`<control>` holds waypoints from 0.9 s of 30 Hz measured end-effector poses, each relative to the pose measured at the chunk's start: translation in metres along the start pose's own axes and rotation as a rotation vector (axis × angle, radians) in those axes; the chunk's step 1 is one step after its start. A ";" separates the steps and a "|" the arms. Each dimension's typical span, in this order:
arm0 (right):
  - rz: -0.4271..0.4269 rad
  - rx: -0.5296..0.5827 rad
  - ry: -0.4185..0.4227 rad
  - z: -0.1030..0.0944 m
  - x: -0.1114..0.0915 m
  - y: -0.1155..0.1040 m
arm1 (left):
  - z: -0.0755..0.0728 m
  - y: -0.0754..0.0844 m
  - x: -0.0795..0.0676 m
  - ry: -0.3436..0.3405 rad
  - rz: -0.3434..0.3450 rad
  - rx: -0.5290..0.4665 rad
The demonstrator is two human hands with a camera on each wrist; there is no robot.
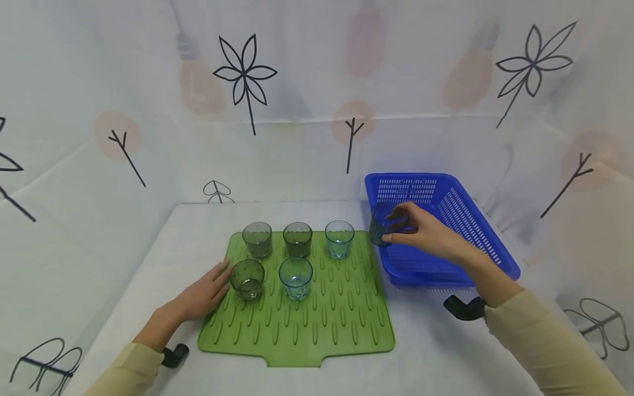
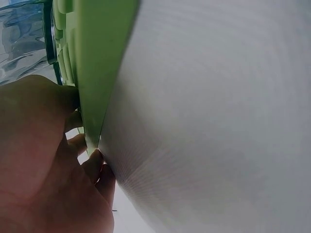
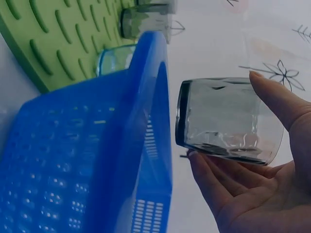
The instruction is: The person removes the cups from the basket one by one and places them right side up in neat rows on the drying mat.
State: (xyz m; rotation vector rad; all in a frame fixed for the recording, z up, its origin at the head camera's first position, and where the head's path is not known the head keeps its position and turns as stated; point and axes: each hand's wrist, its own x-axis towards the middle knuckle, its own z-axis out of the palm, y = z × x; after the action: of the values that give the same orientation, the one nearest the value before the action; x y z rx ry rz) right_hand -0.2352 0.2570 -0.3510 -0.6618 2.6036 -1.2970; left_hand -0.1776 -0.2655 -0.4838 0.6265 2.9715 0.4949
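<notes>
My right hand (image 1: 423, 234) grips a grey glass tumbler (image 3: 218, 121) between thumb and fingers. In the head view it overlaps the left side of the blue basket (image 1: 431, 276); in the right wrist view it shows above the rim, apart from it. A green ridged mat (image 1: 342, 324) lies on the table, and my left hand (image 1: 200, 294) rests along its left edge with the fingers extended. On the mat, the back row has two grey tumblers (image 1: 257, 241) and a light-blue tumbler (image 1: 339, 242). In front of them stand a grey-green tumbler (image 1: 247, 280), near my left fingertips, and a blue tumbler (image 1: 296, 279).
The basket has slotted walls and stands just right of the mat. A white cloth (image 1: 223, 379) covers the table. Behind and beside it hangs a pale curtain (image 1: 297, 159) printed with flowers and twigs. The mat's tab (image 1: 294, 360) points toward me.
</notes>
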 end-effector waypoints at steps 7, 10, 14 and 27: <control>-0.010 0.018 -0.018 0.016 -0.003 -0.007 | 0.001 -0.001 -0.001 -0.008 -0.002 0.000; -0.011 0.028 -0.022 0.021 -0.004 -0.009 | 0.000 -0.001 -0.001 -0.007 -0.002 0.001; -0.016 0.041 -0.035 0.029 -0.003 -0.012 | 0.000 0.000 -0.001 -0.004 -0.001 0.001; -0.058 0.061 -0.094 0.066 -0.001 -0.015 | -0.002 0.002 -0.001 -0.005 -0.001 0.015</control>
State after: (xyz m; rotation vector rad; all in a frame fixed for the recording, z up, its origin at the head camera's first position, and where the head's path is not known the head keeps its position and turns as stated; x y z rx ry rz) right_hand -0.2072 0.2017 -0.3796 -0.7730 2.4778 -1.3224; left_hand -0.1764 -0.2650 -0.4810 0.6264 2.9730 0.4705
